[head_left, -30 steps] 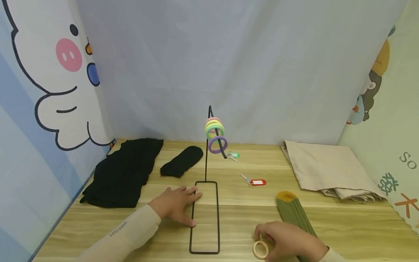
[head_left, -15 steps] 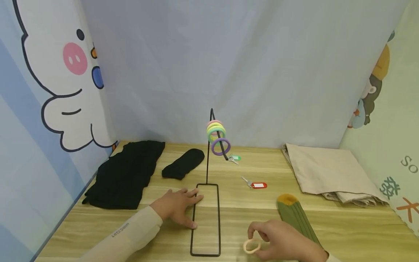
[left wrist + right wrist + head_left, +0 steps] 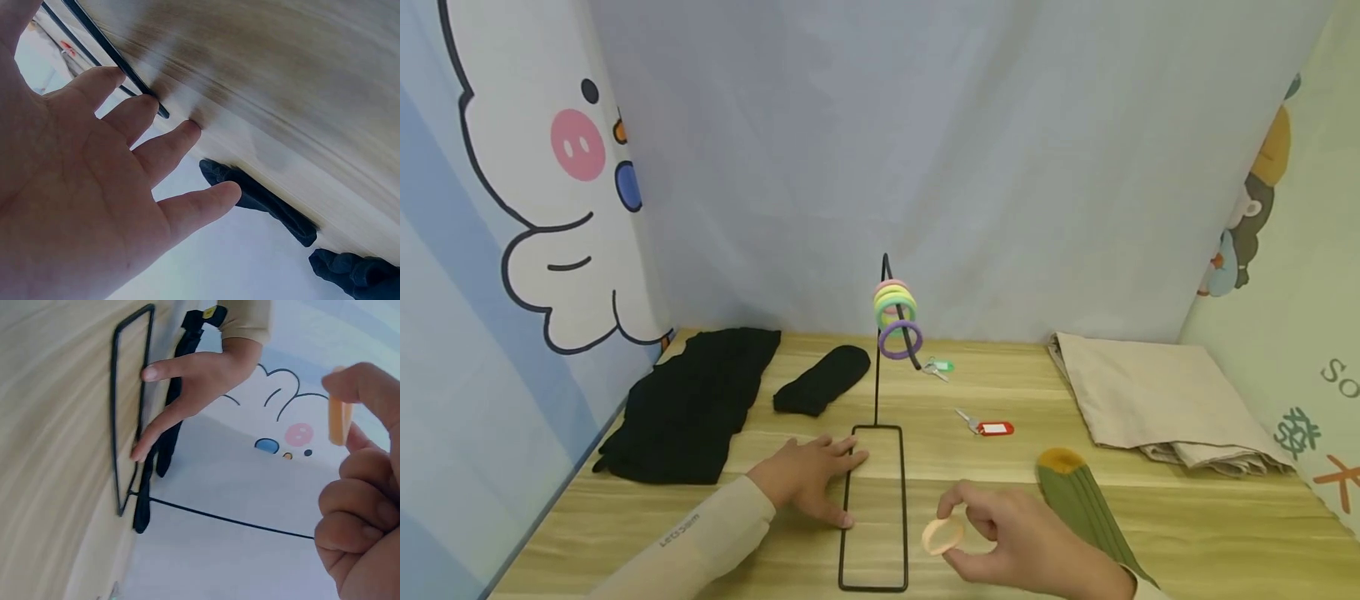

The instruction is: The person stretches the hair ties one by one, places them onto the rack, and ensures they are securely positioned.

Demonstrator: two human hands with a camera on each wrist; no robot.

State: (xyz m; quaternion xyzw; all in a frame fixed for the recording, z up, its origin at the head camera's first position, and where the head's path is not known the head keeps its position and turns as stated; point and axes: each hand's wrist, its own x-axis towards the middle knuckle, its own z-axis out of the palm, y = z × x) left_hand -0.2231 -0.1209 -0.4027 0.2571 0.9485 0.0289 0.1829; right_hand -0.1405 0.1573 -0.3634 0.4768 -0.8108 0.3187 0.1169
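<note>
A black wire stand (image 3: pixel 877 392) rises from a rectangular base frame (image 3: pixel 874 508) on the wooden table (image 3: pixel 970 467); its slanted hook carries pink, yellow, green and purple hair ties (image 3: pixel 895 321). My left hand (image 3: pixel 808 479) lies flat, fingers straight, pressing on the frame's left rail (image 3: pixel 119 59). My right hand (image 3: pixel 1007 537) pinches a peach hair tie (image 3: pixel 942 536) between thumb and forefinger, lifted just right of the frame; the same peach hair tie (image 3: pixel 339 422) shows edge-on in the right wrist view.
A black garment (image 3: pixel 688 404) and a black sock (image 3: pixel 822 379) lie at the left. A green sock with a mustard toe (image 3: pixel 1078 500) lies by my right hand. Keys with a red tag (image 3: pixel 988 427) and a green tag (image 3: pixel 938 366) lie mid-table. Folded beige cloth (image 3: pixel 1157 396) sits at the right.
My right hand has lifted the peach hair tie off the table and carried it left and up toward the stand's base. The left hand has stayed on the frame.
</note>
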